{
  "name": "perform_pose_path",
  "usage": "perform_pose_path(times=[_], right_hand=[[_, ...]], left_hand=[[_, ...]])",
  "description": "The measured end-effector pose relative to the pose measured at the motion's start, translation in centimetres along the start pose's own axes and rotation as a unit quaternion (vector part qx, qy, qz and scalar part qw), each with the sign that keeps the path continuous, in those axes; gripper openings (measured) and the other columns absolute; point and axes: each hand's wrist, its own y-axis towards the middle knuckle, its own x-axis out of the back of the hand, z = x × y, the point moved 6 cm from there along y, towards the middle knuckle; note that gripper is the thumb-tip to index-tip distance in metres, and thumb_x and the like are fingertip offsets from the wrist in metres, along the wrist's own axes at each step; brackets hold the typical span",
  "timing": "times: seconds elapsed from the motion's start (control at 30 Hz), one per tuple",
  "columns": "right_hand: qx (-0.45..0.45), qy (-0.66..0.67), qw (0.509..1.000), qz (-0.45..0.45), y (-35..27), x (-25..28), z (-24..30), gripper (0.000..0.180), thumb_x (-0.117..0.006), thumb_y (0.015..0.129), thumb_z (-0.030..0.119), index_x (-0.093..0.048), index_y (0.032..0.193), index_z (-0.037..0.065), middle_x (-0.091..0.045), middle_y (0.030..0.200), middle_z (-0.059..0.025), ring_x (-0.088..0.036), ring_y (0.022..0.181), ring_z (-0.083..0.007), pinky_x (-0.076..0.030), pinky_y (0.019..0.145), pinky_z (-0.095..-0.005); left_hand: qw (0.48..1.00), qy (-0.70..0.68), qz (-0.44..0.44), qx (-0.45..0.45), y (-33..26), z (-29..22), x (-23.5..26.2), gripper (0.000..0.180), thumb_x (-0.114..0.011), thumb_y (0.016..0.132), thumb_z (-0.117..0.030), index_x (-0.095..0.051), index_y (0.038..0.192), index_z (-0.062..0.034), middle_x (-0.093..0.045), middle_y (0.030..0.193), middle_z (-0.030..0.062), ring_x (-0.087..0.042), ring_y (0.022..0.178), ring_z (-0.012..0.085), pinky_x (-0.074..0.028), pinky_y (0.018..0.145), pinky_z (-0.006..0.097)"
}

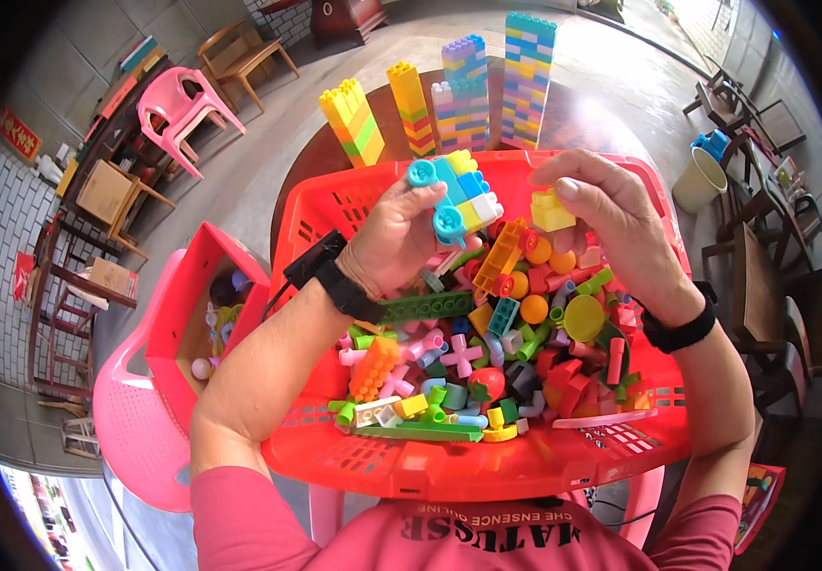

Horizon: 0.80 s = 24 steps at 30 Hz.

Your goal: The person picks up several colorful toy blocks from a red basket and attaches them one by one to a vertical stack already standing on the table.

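My left hand (pixel 381 238) is closed round a small toy car built of blocks (pixel 463 198), with teal wheels on the side toward me and yellow, blue and white bricks on it. Pinched in my right hand (pixel 618 205) is a yellow building block (pixel 551 211), a short way to the right of the car and apart from it. Both hands are above a red plastic basket (pixel 468 476) heaped with mixed toy pieces. Among them lie a dark green long brick (pixel 427 306), an orange block (pixel 373 369), a toy strawberry (pixel 486 384) and a yellow-green disc (pixel 583 317).
Beyond the basket, several block towers (pixel 528 86) stand on a round dark table (pixel 308 157). To the left, a red box (pixel 168 328) with toys sits on a pink chair (pixel 126 428). A pale bin (pixel 699 181) and wooden chairs (pixel 753 285) are at the right.
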Motion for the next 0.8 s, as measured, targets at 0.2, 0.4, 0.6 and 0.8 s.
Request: perform_pose_path(times=[0.2,0.4,0.6,0.8], right_hand=[[-0.016,0.065,0.998,-0.006,0.4,-0.1,-0.7,0.024,-0.058,0.097,0.024,-0.062,0.112,0.005,-0.060,0.082,0.0013,-0.060,0.066,-0.0040,-0.047,0.057,-0.0185],[-0.036,0.141,0.989,-0.010,0.4,-0.3,-1.3,0.022,-0.060,0.095,0.018,-0.060,0.112,0.004,-0.061,0.089,-0.0008,-0.064,0.073,-0.0075,-0.052,0.063,-0.0203],[-0.044,0.068,0.996,0.023,0.4,-0.8,-1.6,0.020,-0.060,0.094,0.016,-0.059,0.109,0.003,-0.061,0.091,0.0001,-0.063,0.078,-0.0069,-0.051,0.068,-0.0212],[-0.023,0.093,0.995,0.025,0.4,-1.5,-2.2,0.020,-0.059,0.094,0.014,-0.058,0.110,0.002,-0.061,0.094,-0.0006,-0.062,0.083,-0.0067,-0.052,0.073,-0.0221]], left_hand=[[0.999,0.041,0.003,-0.032,-0.9,0.1,-1.2,0.041,-0.055,0.091,-0.006,-0.044,0.131,-0.0048,-0.059,0.120,0.0115,-0.061,0.109,0.0250,-0.052,0.095,0.041],[0.997,0.039,-0.006,-0.069,-0.8,-0.1,-1.2,0.042,-0.056,0.090,-0.009,-0.047,0.131,-0.0070,-0.059,0.123,0.0093,-0.061,0.111,0.0240,-0.050,0.097,0.043],[0.992,0.044,-0.048,-0.111,-1.0,-0.6,-1.2,0.039,-0.052,0.096,-0.012,-0.044,0.133,-0.0075,-0.057,0.126,0.0082,-0.059,0.114,0.0241,-0.050,0.097,0.043],[0.986,0.060,-0.082,-0.136,-1.5,-0.1,-1.8,0.036,-0.052,0.097,-0.013,-0.045,0.132,-0.0088,-0.055,0.128,0.0058,-0.058,0.115,0.0218,-0.049,0.097,0.040]])
